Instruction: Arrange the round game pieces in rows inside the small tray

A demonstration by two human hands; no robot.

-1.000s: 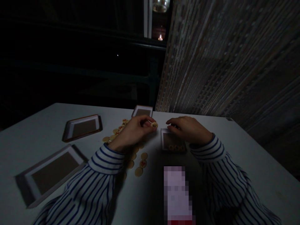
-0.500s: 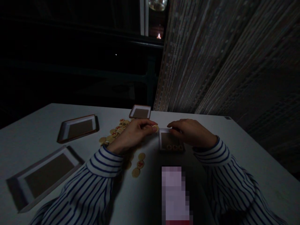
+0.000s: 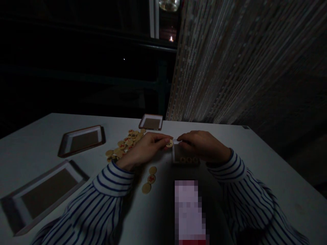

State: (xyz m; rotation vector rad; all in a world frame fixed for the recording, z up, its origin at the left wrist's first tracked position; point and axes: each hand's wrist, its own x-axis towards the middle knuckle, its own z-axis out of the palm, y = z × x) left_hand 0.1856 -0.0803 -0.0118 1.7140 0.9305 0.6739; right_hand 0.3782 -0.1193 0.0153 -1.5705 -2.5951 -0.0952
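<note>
My left hand (image 3: 148,148) is closed, pinching a round xiangqi piece (image 3: 169,143) with a dark character between thumb and fingertips. The piece is at the left edge of a small shallow box (image 3: 178,153). Over that box hovers my right hand (image 3: 201,146), its fingers bent and slightly apart, with nothing visible in them. Several pieces (image 3: 189,160) lie in a row along the box's near side. A heap of xiangqi pieces (image 3: 125,144), some with red characters, spreads beside and partly behind my left hand. Three more pieces (image 3: 151,179) lie in a line nearer to me.
Two larger shallow trays (image 3: 81,141), (image 3: 48,194) would crowd the left side.
My right hand has come a little closer to my left. The piece in my left hand has turned, so its dark character now shows. The view has shifted slightly.
</note>
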